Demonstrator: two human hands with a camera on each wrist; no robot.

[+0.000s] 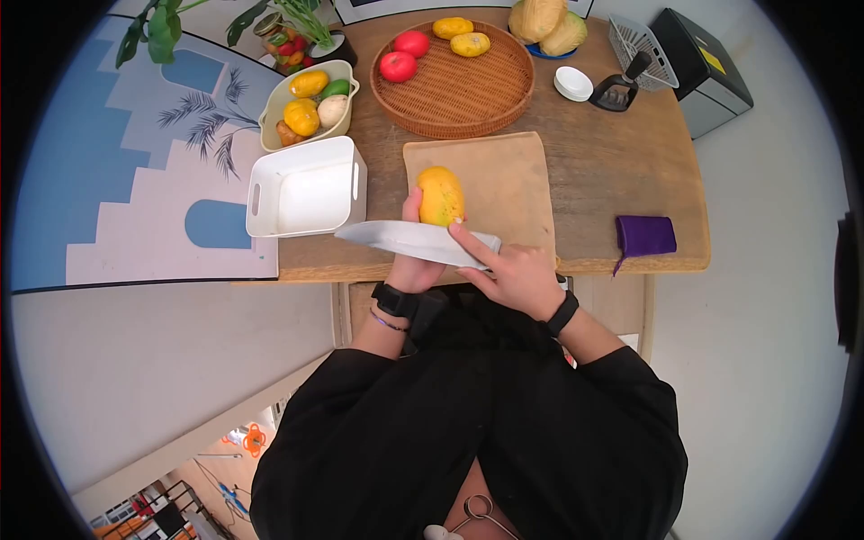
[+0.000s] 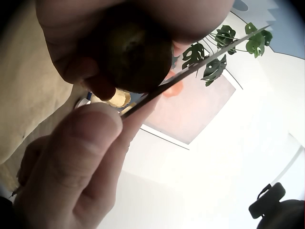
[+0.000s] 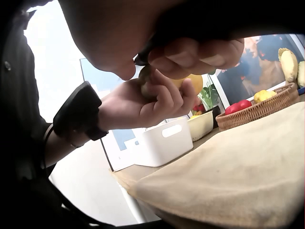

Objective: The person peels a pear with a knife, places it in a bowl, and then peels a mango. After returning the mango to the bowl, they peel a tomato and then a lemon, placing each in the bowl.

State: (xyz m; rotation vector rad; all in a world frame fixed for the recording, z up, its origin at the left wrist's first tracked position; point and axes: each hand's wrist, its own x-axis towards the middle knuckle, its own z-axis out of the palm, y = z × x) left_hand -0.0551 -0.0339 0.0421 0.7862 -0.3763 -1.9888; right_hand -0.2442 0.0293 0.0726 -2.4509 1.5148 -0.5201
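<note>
In the head view my left hand (image 1: 416, 270) grips a yellow mango (image 1: 441, 194) from beneath and its left side, over the near part of the tan cutting mat (image 1: 508, 171). My right hand (image 1: 522, 279) holds a large kitchen knife (image 1: 400, 238), its index finger laid along the blade. The silver blade points left and crosses in front of the mango's near end. In the left wrist view the blade (image 2: 190, 70) passes close by the mango's shadowed end (image 2: 136, 55). The right wrist view shows my left hand's curled fingers (image 3: 164, 98) around the mango; the right hand hides most of the knife.
Left of the mat stands a white bin (image 1: 310, 193), with a cream basket (image 1: 267, 130) of fruit behind it. A round wicker tray (image 1: 454, 85) holds tomatoes and yellow fruit. On the right are a purple pouch (image 1: 646, 236), a white dish (image 1: 572, 83) and a black-handled tool (image 1: 616, 92).
</note>
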